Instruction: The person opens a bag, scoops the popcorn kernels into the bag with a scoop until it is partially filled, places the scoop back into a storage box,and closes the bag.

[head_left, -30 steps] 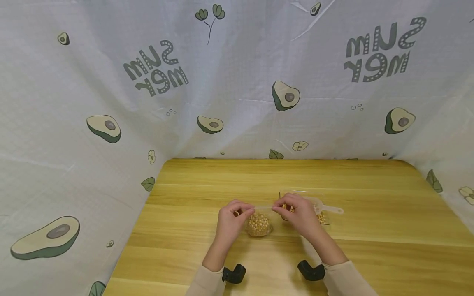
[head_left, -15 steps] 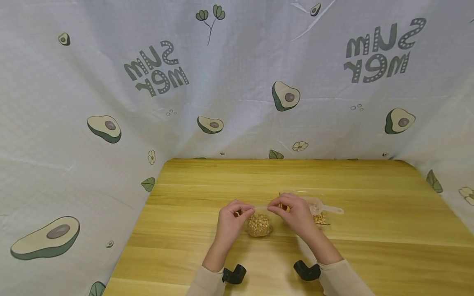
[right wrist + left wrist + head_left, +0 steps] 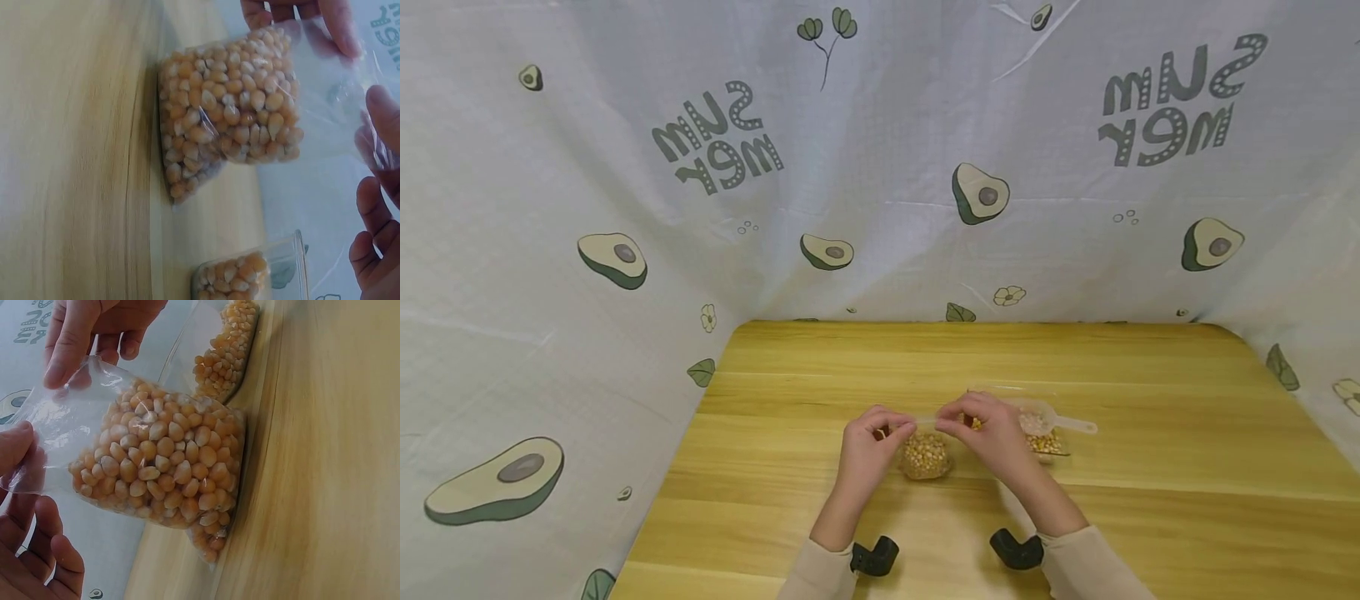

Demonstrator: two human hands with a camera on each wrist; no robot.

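I see left hand [image 3: 867,439] pinching top edge of corn bag [image 3: 923,452], bag bottom resting on table [image 3: 1150,467]. Right hand [image 3: 992,433] pinching same edge, slid leftward along it since a second ago. Scoop [image 3: 1052,419] lies right of bag, unmoved.

Makeshift home setup: wooden table [image 3: 820,375] enclosed by avocado-print cloth [image 3: 625,183].
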